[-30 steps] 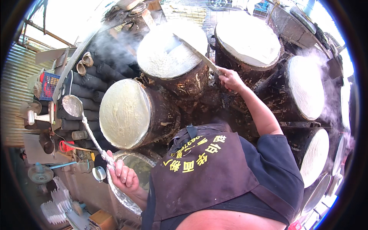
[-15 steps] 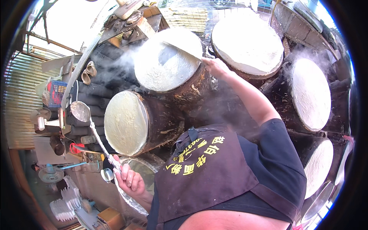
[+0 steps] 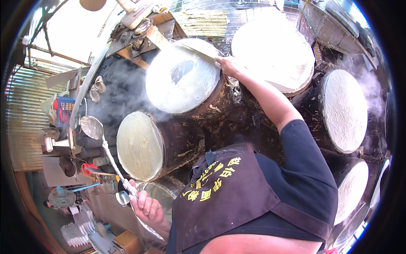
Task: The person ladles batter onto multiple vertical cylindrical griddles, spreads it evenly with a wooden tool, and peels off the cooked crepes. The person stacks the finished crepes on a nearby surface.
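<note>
Shifted since 1 second earlier: right hand (image 3: 229, 66), brought in beside the rim of 1 drum top (image 3: 184, 81), which lies left of its fingers. Right fingers: clenched on 1 scraper (image 3: 192, 48), long axis pointed leftward and away, along the far edge. Left hand (image 3: 148, 207): set farther from the drum top; fingers wrapped round 1 ladle (image 3: 111, 159), bowl carried ahead-left.

Daylight: floods in along your top edge, burnt out white.
Far drum (image 3: 272, 51): glare wipes out its top.
Blade (image 3: 196, 49): looks washed pale to you.
Steam (image 3: 133, 86): hazes your left-centre.
Between drums (image 3: 182, 142): deep shadow.
Wall (image 3: 27, 118): bends toward your black rim.
</note>
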Action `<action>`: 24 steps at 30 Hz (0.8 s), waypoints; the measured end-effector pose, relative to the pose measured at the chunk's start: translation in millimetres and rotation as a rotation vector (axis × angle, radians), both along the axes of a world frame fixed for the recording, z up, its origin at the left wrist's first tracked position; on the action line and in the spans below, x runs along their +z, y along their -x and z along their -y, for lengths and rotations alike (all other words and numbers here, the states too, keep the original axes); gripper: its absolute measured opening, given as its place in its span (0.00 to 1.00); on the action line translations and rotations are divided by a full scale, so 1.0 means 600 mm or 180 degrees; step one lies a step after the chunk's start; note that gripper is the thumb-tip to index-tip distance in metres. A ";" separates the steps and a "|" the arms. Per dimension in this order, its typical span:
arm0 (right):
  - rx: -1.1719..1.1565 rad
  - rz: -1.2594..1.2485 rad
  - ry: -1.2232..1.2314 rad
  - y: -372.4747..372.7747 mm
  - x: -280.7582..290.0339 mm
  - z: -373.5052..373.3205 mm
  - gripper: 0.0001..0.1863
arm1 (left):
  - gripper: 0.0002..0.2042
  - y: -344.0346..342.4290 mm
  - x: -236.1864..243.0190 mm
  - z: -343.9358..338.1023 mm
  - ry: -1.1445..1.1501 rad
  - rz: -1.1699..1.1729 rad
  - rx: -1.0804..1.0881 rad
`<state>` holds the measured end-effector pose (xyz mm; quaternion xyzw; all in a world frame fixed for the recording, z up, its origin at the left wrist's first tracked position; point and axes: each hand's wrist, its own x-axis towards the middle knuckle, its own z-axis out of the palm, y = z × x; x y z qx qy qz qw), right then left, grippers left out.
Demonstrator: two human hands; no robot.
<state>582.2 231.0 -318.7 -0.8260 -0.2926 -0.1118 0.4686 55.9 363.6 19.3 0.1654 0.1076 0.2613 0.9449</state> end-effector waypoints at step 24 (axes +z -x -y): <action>-0.0047 -0.1472 0.0600 0.193 0.221 0.050 0.32 | 0.26 -0.056 -0.003 0.012 -0.0025 -0.0287 -0.0958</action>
